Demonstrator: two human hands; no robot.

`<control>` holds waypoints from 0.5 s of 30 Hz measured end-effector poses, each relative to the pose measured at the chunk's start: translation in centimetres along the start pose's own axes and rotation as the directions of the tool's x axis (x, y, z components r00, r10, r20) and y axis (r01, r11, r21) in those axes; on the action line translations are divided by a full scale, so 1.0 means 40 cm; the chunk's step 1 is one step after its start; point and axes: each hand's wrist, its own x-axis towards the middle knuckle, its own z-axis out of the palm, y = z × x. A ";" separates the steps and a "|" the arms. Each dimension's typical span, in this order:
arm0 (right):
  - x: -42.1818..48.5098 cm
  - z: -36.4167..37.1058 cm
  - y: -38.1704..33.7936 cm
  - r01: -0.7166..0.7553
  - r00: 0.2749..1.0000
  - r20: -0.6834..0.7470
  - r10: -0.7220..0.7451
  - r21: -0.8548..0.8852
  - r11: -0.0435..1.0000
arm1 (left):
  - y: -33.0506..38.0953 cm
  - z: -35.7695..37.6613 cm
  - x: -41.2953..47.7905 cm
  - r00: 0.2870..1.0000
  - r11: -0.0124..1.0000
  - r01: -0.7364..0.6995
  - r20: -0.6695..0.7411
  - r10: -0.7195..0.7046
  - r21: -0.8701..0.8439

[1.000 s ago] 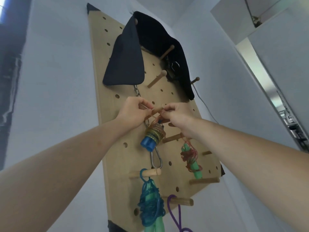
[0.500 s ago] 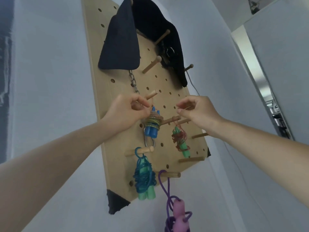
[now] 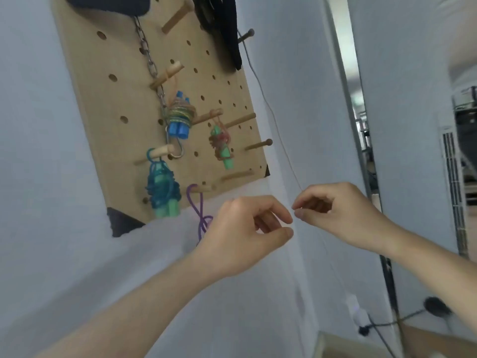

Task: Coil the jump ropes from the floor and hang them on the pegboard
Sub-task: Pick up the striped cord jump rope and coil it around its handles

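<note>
- We are holding our left hand [image 3: 245,233] up just below the lower edge of the pegboard [image 3: 116,99]. Its fingers are curling loosely toward the thumb and gripping nothing.
- Our right hand [image 3: 340,210] is hovering just beside it, on the right. Its fingers are bending loosely too, with the thumb tip lying near the fingertips and nothing showing between them. The two hands are sitting close together without touching.
- A thin wire [image 3: 271,112] is running down the wall from beside the board and passing behind the right hand's fingertips.
- Four coiled jump ropes are hanging on the wooden pegs:
  - The blue-handled rope [image 3: 179,120] is dangling by an orange loop from an upper peg, in the middle of the board.
  - The red rope with green handles [image 3: 222,148] is hanging from a peg to its right, a little lower.
  - The teal rope [image 3: 162,192] is hanging from a lower peg on the left, with its green handles pointing down past the board's bottom edge.
  - The purple rope [image 3: 202,220] is looping over the lowest peg and dropping behind our left hand.
- A metal chain [image 3: 149,63] is hanging down the board behind the blue-handled coil, and a carabiner [image 3: 178,156] is showing below it, beside the teal rope's peg.
- A dark cloth [image 3: 227,42] is draping over the top of the board.
</note>
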 end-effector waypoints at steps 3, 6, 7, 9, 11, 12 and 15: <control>-0.139 0.019 0.088 -0.108 0.992 0.065 0.111 -0.046 0.993 | -0.045 0.171 -0.062 0.990 0.992 0.077 0.121 -0.065 -0.096; -0.291 0.052 0.210 -0.256 0.953 0.147 0.265 -0.077 0.964 | -0.111 0.350 -0.134 0.955 0.971 0.193 0.253 -0.152 -0.144; -0.342 0.065 0.253 -0.309 0.933 0.165 0.321 -0.090 0.947 | -0.136 0.408 -0.157 0.941 0.965 0.219 0.292 -0.170 -0.142; -0.441 0.094 0.346 -0.411 0.881 0.197 0.430 -0.131 0.902 | -0.186 0.524 -0.205 0.914 0.955 0.264 0.350 -0.203 -0.133; -0.543 0.123 0.445 -0.493 0.817 0.241 0.523 -0.176 0.852 | -0.232 0.637 -0.257 0.873 0.941 0.318 0.423 -0.243 -0.118; -0.592 0.137 0.491 -0.530 0.779 0.264 0.568 -0.204 0.823 | -0.252 0.694 -0.285 0.843 0.929 0.352 0.469 -0.263 -0.112; -0.741 0.172 0.616 -0.642 0.645 0.321 0.694 -0.266 0.719 | -0.303 0.864 -0.377 0.725 0.877 0.467 0.616 -0.307 -0.113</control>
